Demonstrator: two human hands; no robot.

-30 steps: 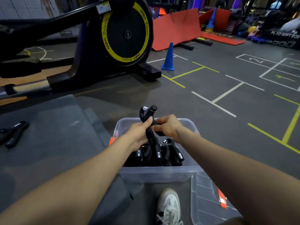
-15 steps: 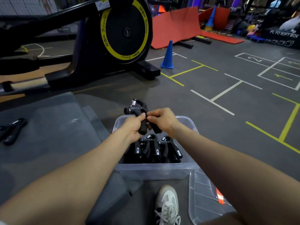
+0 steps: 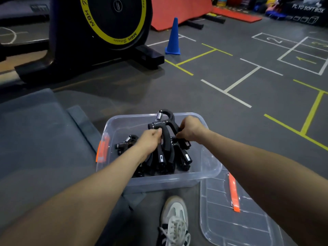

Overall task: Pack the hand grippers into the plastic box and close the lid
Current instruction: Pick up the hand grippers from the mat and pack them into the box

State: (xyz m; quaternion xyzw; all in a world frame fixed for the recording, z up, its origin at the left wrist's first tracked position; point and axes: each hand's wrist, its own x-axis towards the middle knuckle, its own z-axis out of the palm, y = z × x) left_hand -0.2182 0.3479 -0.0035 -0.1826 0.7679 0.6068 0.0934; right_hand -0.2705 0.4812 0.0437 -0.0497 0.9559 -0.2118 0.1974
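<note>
Now lowered toward the clear plastic box [image 3: 211, 162], a black hand gripper [image 3: 164, 129] sits between both hands, having been turned over from a second ago, when it stood on end with its handle tips high above the box's far rim; the turn suggests it is being lined up with the grippers already packed [image 3: 165, 160] rather than simply dropped in. Its sprung head with the silver coil points up and away toward the box's far wall, its two handles trail down and toward the wearer, so its long axis runs roughly near-to-far and steeply tilted, and the handle tips appear to reach in among the packed row. The left hand [image 3: 149, 141] has fingers curled round the left handle just below the crossbar; the right hand [image 3: 190, 129] pinches the right handle near the head. One more gripper [image 3: 126, 143] lies in the box by its left wall, beside the orange latch [image 3: 103, 148]. The lid [image 3: 236, 221] lies flat on the floor against the box's near right corner, not yet fitted, so closing remains to be done, beside a white shoe [image 3: 174, 217]
</note>
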